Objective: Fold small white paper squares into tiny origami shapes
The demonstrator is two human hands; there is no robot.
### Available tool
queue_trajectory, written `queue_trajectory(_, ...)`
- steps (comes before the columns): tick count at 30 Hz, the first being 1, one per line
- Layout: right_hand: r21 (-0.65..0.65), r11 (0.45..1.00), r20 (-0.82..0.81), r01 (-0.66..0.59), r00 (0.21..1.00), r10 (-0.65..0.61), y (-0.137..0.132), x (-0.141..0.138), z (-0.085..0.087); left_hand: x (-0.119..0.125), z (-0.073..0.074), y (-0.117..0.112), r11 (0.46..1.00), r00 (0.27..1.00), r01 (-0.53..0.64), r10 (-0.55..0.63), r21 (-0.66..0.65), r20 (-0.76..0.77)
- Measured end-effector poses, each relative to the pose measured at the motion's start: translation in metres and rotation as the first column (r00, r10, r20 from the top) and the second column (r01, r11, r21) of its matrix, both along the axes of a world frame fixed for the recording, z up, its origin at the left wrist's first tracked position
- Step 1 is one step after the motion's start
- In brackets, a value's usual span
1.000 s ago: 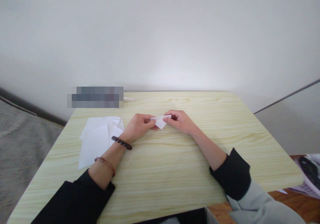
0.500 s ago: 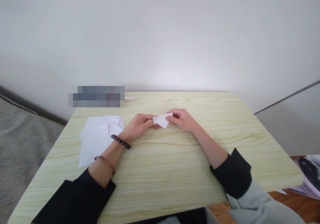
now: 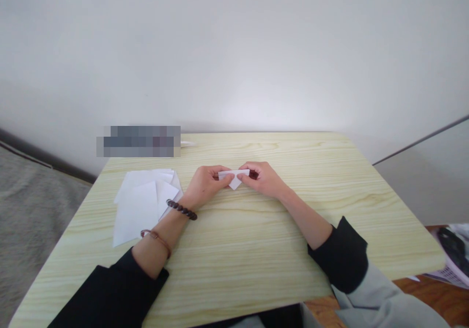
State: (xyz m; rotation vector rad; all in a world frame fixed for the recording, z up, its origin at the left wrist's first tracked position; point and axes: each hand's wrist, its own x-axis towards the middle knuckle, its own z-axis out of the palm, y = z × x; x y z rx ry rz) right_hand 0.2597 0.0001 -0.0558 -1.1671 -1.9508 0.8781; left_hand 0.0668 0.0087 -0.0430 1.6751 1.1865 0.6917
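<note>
A small piece of folded white paper (image 3: pixel 235 181) is pinched between my two hands above the middle of the table. It has a straight upper edge and a point toward me. My left hand (image 3: pixel 208 184) grips its left end, thumb in front and fingers behind. On the right end, my right hand (image 3: pixel 264 179) has its thumb pressed on the front face, close to the other thumb. The fingers behind the paper are partly hidden. Several loose white paper sheets (image 3: pixel 135 208) lie overlapping on the table, left of my left hand.
The pale wood-grain table (image 3: pixel 249 250) stands against a white wall (image 3: pixel 256 54). A blurred-out item (image 3: pixel 139 141) lies at the back left, with a thin white object (image 3: pixel 187 144) beside it. A lilac basket (image 3: pixel 452 272) stands on the floor at the right.
The folded paper has turned from a slant to nearly level and shifted slightly left. My right hand has moved left along it, bringing both thumbs closer together.
</note>
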Motion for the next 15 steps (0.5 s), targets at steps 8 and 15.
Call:
queue_trajectory(8, -0.186, 0.971, -0.051, -0.151, 0.988, 0.144, 0.008, 0.015, 0.000, -0.001, 0.004, 0.001, 0.999, 0.999, -0.030, 0.030, -0.009, -0.045)
queue_trajectory(15, -0.298, 0.923, -0.203, -0.246, 0.960, 0.190, 0.010, 0.021, 0.002, 0.000, 0.009, 0.000, 0.996, 0.998, -0.055, 0.054, -0.070, -0.012)
